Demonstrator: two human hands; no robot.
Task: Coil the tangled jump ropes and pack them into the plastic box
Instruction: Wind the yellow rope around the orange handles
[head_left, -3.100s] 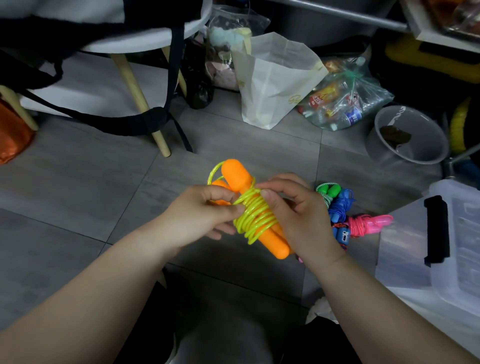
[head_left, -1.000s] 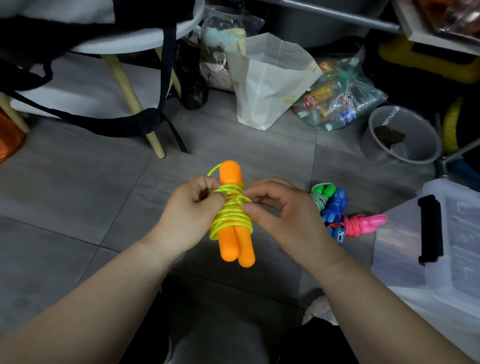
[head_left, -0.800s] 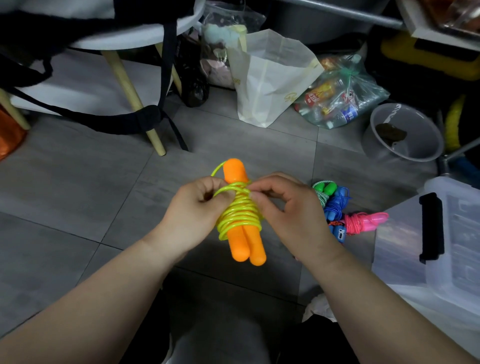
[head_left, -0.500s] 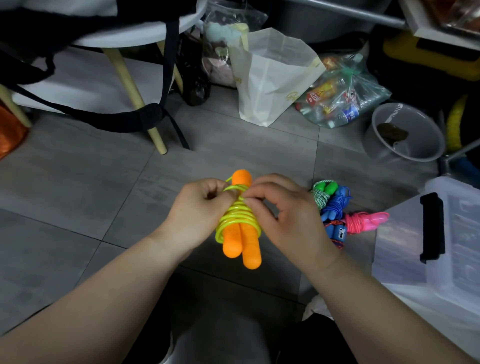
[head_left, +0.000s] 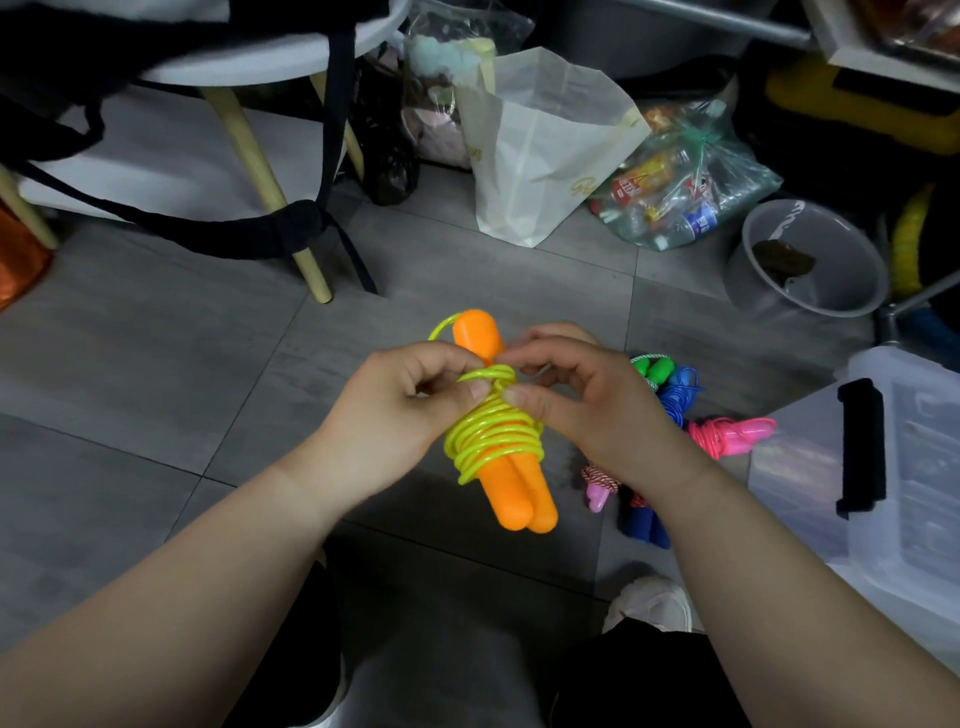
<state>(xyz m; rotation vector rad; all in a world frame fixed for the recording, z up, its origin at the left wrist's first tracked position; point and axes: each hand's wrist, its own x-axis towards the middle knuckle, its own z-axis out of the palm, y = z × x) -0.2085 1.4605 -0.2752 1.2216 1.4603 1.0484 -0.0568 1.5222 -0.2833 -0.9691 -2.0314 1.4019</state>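
I hold a jump rope (head_left: 493, 436) in the air above the grey tiled floor (head_left: 156, 364), in front of my knees. Its two orange handles (head_left: 519, 499) lie side by side, tilted, with their lower ends pointing toward me and one upper end sticking out above my fingers. The yellow-green cord (head_left: 488, 441) is wound in many turns round the middle of the handles.

My left hand (head_left: 400, 410) has its fingers curled round the bundle from the left, with the thumb lying on the top turns of the cord. My right hand (head_left: 587, 410) comes in from the right and pinches the cord at the top of the coil between thumb and forefinger; its other fingers are loosely bent behind.

Just beyond my right hand, more ropes lie bunched on the floor: a green-handled rope (head_left: 654, 369), a blue rope (head_left: 678, 395) and a pink rope (head_left: 737, 434), close together and partly hidden by my wrist. Nearer to me lie a small pink handle (head_left: 597, 493) with a red-and-white cord and a pair of blue handles (head_left: 644, 522).

The plastic box (head_left: 924, 467) stands on the floor at the right edge, clear, with a black latch (head_left: 860, 447) on its near side. I cannot tell what is inside it.

Farther back stand a white paper bag (head_left: 540, 150), a clear bag of bottles (head_left: 680, 187) and a grey tub (head_left: 810, 260). A wooden stool leg (head_left: 265, 192) with a black strap (head_left: 208, 228) across it is at the left.
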